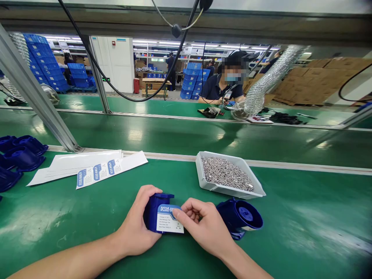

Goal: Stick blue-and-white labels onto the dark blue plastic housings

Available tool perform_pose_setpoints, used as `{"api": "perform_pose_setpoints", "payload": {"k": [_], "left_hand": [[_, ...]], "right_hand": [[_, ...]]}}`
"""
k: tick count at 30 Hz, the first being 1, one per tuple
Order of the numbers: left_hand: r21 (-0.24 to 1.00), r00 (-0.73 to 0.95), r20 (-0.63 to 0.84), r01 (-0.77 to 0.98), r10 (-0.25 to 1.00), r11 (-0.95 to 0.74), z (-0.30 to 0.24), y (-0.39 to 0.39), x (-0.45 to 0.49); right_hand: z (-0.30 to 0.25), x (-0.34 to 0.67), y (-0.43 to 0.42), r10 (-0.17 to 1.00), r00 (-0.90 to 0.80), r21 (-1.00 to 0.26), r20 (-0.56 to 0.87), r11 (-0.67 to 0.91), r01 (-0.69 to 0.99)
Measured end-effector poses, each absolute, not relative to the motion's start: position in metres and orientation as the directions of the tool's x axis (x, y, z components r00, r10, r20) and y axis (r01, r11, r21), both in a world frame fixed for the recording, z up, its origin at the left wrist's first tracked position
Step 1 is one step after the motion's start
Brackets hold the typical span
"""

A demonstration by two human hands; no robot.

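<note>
at the far left edge i see a cluster of blue housings [20,155] lying on the green bench [305,224], well apart from my hands. just right of them lie white label sheets [87,164], fanned out flat, the nearest strip carrying blue-and-white stickers in a row.

my left hand [136,228] is wrapped around a blue part [154,217] at the near middle of the bench, thumb over its top left corner and fingers hidden beneath or behind it, so it is closed on the part and steadying it. the part's face is turned up toward me. on that face sits a label [170,221], white with a blue header, its long side running left to right and tilted a little down to the right.

my right hand [203,228] comes in from the right, fingers curled narrow, thumb and forefinger tips pinched on the label's upper right edge. i cannot tell whether the label is fully stuck down or only half laid. the label lies directly left of the right hand, touching its fingertips, so the right hand is the nearer one to it; the left holds only the body.

just beside the right hand's knuckles, to the right, a second blue housing [240,217] lies on its side, round mouth facing right. behind it, a white tray [200,170] full of small metal pins. across the belt [174,135], a person [223,87] sits at another station.
</note>
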State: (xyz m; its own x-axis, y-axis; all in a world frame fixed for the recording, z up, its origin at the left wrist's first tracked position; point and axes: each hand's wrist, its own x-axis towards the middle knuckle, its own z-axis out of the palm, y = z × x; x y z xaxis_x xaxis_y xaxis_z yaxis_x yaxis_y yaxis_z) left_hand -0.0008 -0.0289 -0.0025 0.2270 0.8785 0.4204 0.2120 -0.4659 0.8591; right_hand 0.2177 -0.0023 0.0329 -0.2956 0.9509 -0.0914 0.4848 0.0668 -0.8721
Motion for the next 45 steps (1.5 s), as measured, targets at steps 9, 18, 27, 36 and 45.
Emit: {"api": "perform_pose_setpoints", "payload": {"k": [9, 18, 27, 36, 45], "left_hand": [[0.756, 0.248, 0.517, 0.317, 0.819, -0.573, -0.005, -0.032, 0.003], [0.653, 0.247, 0.578, 0.431, 0.778, -0.622, -0.008, -0.033, 0.009], [0.645, 0.238, 0.569, 0.464, 0.787, -0.607, -0.003, -0.034, 0.008], [0.716, 0.229, 0.523, 0.405, 0.821, -0.569, -0.001, -0.031, 0.006], [0.477, 0.302, 0.649, 0.554, 0.699, -0.682, 0.000, -0.037, 0.011]], "right_hand": [[0.025, 0.217, 0.004, 0.917, -0.372, -0.950, -0.143, -0.022, 0.311], [0.020, 0.203, 0.002, 0.903, -0.381, -0.980, -0.199, -0.192, 0.057], [0.019, 0.194, -0.013, 0.943, -0.310, -0.970, -0.124, -0.049, 0.238], [0.035, 0.201, -0.020, 0.916, -0.363, -0.893, -0.174, 0.009, 0.450], [0.033, 0.205, -0.004, 0.916, -0.375, -0.989, -0.140, -0.143, 0.021]]}}
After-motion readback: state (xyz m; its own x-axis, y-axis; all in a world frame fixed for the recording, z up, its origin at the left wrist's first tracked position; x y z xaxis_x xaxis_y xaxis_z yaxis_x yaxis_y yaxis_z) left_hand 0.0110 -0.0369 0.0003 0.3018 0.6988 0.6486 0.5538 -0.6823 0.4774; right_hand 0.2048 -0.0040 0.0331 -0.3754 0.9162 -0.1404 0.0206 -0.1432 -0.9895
